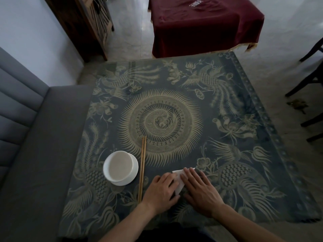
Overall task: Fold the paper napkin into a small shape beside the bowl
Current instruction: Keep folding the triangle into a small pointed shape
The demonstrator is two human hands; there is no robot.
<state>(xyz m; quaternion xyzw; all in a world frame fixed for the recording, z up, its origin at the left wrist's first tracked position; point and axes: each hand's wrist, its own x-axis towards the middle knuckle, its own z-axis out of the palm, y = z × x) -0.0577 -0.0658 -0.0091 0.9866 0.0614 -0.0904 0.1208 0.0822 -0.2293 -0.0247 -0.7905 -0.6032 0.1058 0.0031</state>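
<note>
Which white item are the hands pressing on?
The folded paper napkin, right of the chopsticks. The white bowl left of them sits untouched.

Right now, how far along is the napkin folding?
Partly done: the white paper napkin already shows a folded, angled outline. In hand: left hand and right hand press it flat on the patterned tablecloth, right of the wooden chopsticks and white bowl. Left: further folds.
</note>
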